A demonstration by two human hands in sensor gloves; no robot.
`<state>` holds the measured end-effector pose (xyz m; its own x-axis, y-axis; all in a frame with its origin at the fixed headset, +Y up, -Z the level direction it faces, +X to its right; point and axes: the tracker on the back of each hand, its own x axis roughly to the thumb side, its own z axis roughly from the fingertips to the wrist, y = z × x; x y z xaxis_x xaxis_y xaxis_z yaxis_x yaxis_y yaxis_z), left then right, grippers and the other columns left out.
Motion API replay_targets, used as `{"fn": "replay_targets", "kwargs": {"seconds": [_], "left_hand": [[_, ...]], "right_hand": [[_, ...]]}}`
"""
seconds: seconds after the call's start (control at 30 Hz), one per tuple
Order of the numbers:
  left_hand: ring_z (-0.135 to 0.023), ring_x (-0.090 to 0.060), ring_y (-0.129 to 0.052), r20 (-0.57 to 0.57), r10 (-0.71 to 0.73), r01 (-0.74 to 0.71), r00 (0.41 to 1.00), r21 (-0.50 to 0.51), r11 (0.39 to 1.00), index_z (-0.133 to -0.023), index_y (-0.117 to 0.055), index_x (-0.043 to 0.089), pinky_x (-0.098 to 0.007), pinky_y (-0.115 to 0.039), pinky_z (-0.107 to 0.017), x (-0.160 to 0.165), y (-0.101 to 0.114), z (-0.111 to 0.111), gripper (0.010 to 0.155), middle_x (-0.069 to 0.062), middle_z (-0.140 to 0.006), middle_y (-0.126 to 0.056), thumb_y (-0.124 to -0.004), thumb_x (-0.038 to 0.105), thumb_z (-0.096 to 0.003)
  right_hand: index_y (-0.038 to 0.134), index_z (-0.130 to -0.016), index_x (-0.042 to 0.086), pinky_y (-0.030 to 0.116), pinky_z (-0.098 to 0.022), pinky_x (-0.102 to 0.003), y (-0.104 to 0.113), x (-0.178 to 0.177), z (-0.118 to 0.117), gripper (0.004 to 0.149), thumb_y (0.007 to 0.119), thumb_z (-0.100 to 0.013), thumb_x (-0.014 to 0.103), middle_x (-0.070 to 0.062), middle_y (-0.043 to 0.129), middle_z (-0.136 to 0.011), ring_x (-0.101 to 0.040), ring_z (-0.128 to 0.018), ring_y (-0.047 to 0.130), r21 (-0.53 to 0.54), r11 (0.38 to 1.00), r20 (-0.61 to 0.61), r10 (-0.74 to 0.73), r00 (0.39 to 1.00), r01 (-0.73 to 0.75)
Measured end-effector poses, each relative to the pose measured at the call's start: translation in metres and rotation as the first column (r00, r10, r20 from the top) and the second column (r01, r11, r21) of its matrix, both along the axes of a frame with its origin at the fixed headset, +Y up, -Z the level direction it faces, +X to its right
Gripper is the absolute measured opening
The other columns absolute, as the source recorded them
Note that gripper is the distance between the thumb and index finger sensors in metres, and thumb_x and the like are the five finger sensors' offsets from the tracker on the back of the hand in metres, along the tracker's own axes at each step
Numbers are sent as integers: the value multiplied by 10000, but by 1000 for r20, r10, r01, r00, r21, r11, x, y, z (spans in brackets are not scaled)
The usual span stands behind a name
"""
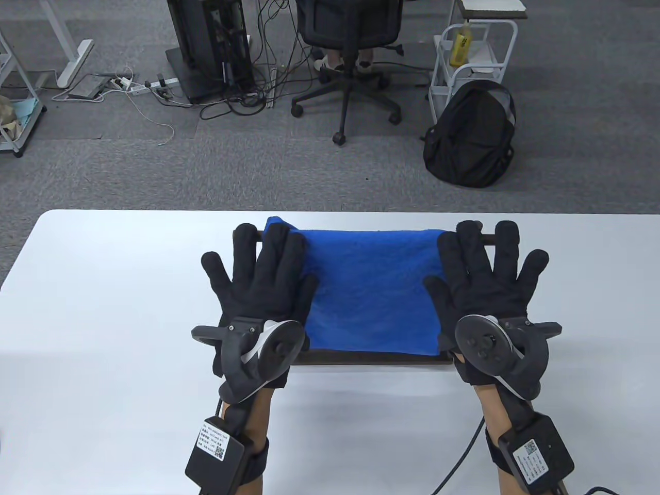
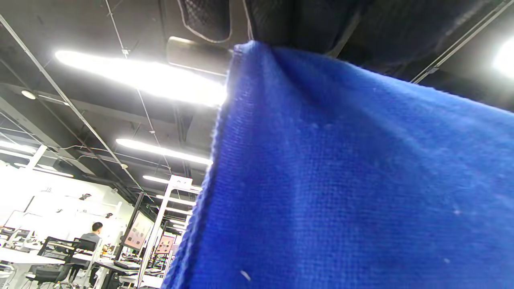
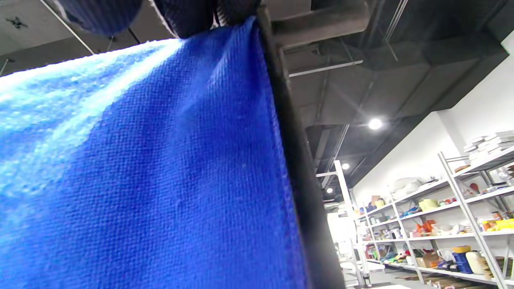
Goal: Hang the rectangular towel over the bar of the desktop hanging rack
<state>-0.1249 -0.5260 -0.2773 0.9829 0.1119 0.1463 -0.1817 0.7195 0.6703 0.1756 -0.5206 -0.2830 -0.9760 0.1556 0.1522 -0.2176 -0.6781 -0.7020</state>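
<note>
Towel (image 1: 368, 289) is already seen draped over the rack bar (image 1: 487, 238) at frame centre. Left hand (image 1: 260, 289) and right hand (image 1: 487, 286) are laid flat on its side edges, fingers spread apart; only release is judged left.

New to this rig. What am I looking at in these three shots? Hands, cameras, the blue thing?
No robot here: a person wears black sensor gloves, and the puck strapped to the back of each hand is a motion tracker, not something held.

The table view looks down from the person's side. The left hand and right hand lie spread, fingers open, on the two ends of a blue towel. The towel hangs over the bar of a small dark desktop rack; the rack's base shows below the cloth on the white table.

The other two pictures come from cameras on the wrists, tilted up toward the ceiling. Each shows mostly towel close up; the right wrist view also catches a rack post.

Nothing is gripped; the hands seem to be smoothing the cloth.
</note>
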Motion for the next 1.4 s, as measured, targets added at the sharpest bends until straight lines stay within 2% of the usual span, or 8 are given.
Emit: {"fn": "replay_targets", "kwargs": {"seconds": [0.3,0.43,0.5,0.6,0.67,0.97,1.2,1.4], "left_hand": [[-1191,-331,-494,50,-4,3,999,25,1000,-1078,-555,438,-690,-356,-771,8,-3,-1,632,105,-1219,-561,-661,614,-480],[-1176,-327,-556,15,51,-52,999,103,993,-1052,-619,446,-679,-396,-775,3,-1,6,590,102,-1203,-608,-677,598,-485],[-1177,-319,-557,25,36,-38,999,89,995,-1049,-624,452,-678,-396,-776,2,0,5,584,111,-1199,-619,-676,595,-485],[-1181,-333,-528,44,-7,7,999,10,1000,-1055,-617,445,-690,-371,-768,6,-4,-1,589,110,-1207,-601,-671,588,-486],[-1191,-346,-464,52,-20,21,998,-23,1000,-1071,-582,443,-700,-341,-763,8,-7,-4,606,103,-1230,-521,-651,596,-488],[-1183,-344,-518,28,12,-12,1000,12,1000,-1077,-575,424,-700,-348,-762,4,-5,-2,626,95,-1217,-578,-656,606,-484],[-1189,-380,-478,47,36,-34,998,-30,999,-1106,-507,394,-723,-314,-752,4,1,-6,702,84,-1222,-573,-608,663,-465],[-1193,-377,-458,45,19,-18,999,-15,1000,-1110,-477,405,-720,-313,-756,7,-4,-8,711,84,-1233,-535,-605,673,-464]], "right_hand": [[563,-1040,312,270,-702,-710,2,1,3,655,712,-456,565,58,520,-1197,-347,-1133,314,40,998,-30,-40,999,41],[516,-1047,332,263,-702,-711,-1,-10,3,668,713,-454,568,72,474,-1206,-346,-1134,292,38,999,-60,19,998,-17],[517,-1048,336,257,-701,-711,-4,-13,1,665,707,-456,573,77,463,-1209,-348,-1133,278,11,998,-45,56,997,-56],[513,-1049,335,257,-700,-712,-7,-12,-2,668,706,-456,574,71,465,-1209,-349,-1134,280,0,998,-31,56,998,-56],[525,-1047,331,258,-701,-712,-7,-9,-2,663,708,-457,570,69,475,-1207,-349,-1133,287,4,999,-26,39,999,-39],[519,-1049,333,266,-700,-712,-6,-7,-2,666,708,-457,572,61,468,-1210,-352,-1133,296,-3,1000,-16,30,999,-30],[494,-1057,330,258,-699,-719,-7,-6,-4,691,703,-451,588,51,461,-1211,-366,-1137,307,-21,999,-27,26,999,-27],[464,-1063,317,252,-699,-720,-6,-5,-4,715,700,-449,598,42,462,-1208,-369,-1138,302,-20,1000,-12,20,1000,-21]]}}
